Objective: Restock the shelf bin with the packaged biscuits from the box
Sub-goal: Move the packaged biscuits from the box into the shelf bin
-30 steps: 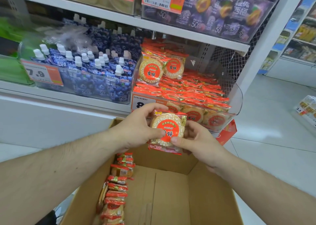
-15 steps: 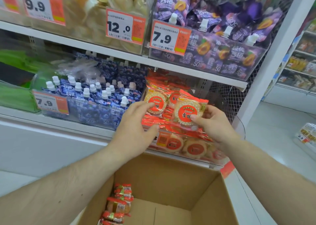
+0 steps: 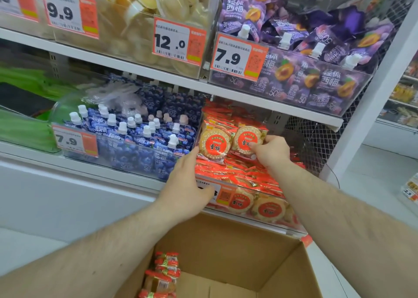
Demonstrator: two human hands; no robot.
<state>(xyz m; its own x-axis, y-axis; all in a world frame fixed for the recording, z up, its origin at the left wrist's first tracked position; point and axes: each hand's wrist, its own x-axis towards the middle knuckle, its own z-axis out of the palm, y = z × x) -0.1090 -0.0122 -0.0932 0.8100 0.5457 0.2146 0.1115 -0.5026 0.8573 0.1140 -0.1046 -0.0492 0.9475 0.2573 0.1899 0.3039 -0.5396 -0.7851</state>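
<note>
Two biscuit packs stand upright atop the bin's [image 3: 267, 190] pile. My left hand [image 3: 188, 184] steadies the left pack [image 3: 214, 142] with straight fingers; my right hand [image 3: 270, 150] pinches the right pack [image 3: 247, 140] by its edge. Light, crinkly, slippery wrappers over brittle discs: I'd hold by edges, gently. More packs [image 3: 164, 272] wait in the box [image 3: 235, 248].

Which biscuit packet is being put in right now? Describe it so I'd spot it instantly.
Look at the middle shelf, in the clear plastic bin right of the blue spouted pouches. Two round red-labelled biscuit packets stand upright on the pile; it is the right one, the only packet pinched by the right hand.
</note>
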